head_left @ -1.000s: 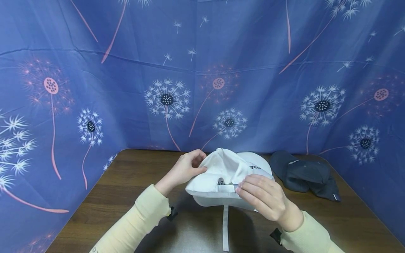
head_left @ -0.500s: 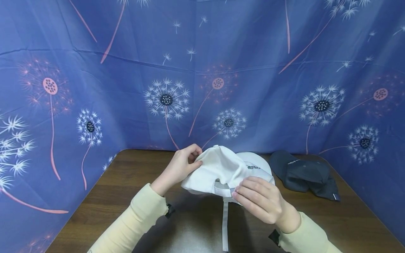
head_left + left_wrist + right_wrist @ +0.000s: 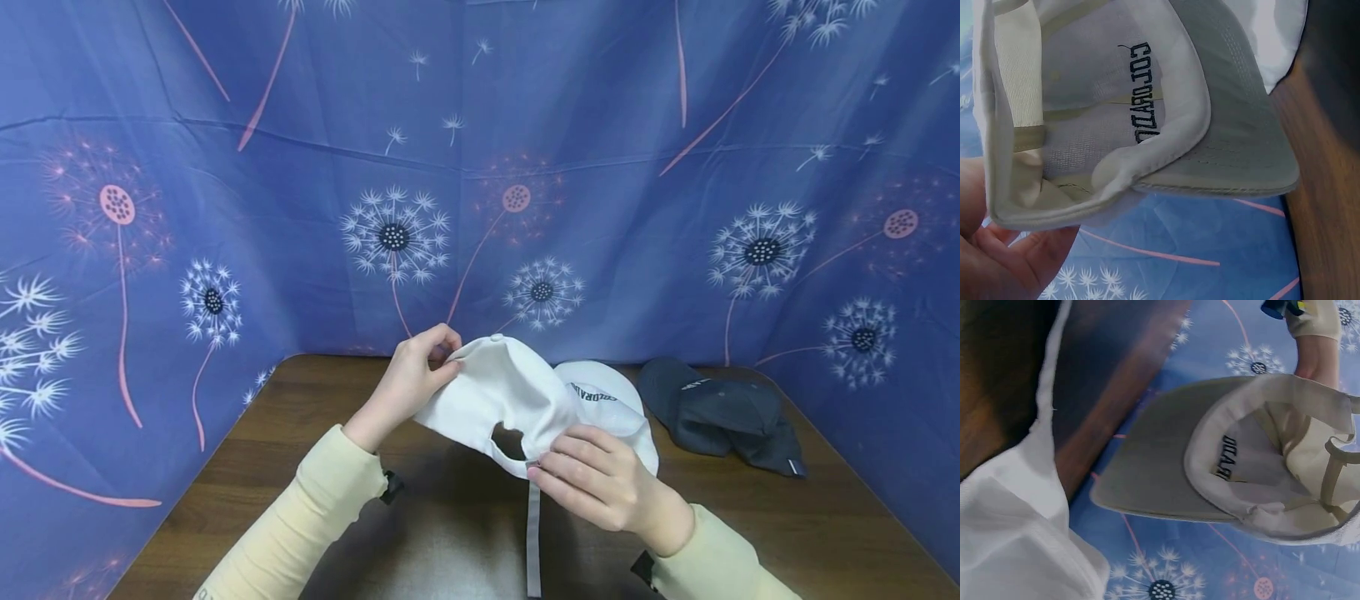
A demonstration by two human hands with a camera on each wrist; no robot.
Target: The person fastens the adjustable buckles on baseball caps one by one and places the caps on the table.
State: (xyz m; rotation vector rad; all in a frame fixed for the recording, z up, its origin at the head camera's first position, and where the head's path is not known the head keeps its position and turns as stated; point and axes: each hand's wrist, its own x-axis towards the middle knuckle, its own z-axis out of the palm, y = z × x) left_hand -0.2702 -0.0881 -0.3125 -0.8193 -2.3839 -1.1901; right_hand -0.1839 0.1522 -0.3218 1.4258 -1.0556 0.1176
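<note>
the person is wearing pale yellow long sleeves (image 3: 288, 517); plain cuffs (image 3: 347, 471) are ending at the wrists, where small black attachments (image 3: 392, 487) are jutting out beneath.

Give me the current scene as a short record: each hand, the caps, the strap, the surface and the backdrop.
left hand: the left hand pinches the left side of the held cap
right hand: the right hand holds its back edge, beside the opening
held cap: white, raised, dark lettering visible inside
second white cap: second white cap behind, partly hidden
dark cap: dark cap lying at right
strap: white strap, upper end hidden
surface: brown wooden table
backdrop: blue dandelion-print cloth
</note>
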